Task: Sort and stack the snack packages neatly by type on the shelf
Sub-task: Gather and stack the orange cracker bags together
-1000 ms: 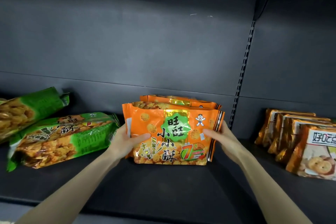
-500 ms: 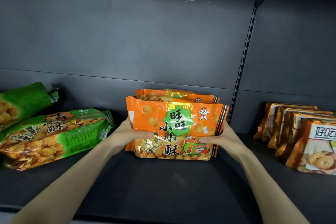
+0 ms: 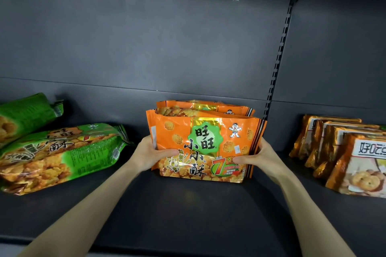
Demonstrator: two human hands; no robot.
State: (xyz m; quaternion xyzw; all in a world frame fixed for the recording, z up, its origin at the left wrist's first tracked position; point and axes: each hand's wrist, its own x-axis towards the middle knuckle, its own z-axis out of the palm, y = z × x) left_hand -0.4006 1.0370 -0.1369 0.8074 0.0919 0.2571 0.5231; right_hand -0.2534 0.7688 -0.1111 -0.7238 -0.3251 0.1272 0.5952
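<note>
An upright row of orange snack bags [image 3: 205, 144] stands in the middle of the dark shelf [image 3: 188, 204]. My left hand [image 3: 149, 153] grips the row's left side, thumb across the front bag. My right hand [image 3: 255, 156] grips the right side, thumb on the front too. Two green snack bags lie tilted at the left: a near one [image 3: 60, 153] and one behind it [image 3: 23, 117]. At the right stands a row of brown-gold cookie bags [image 3: 346, 152], leaning back.
The shelf's dark back panel [image 3: 146, 48] rises behind the bags. A slotted upright rail [image 3: 277, 64] divides the bays just right of the orange row. The shelf's front edge [image 3: 167, 244] runs along the bottom.
Both hands have closed in on the orange row's sides, thumbs now pressed onto the front bag. The row looks squared up and more upright.
</note>
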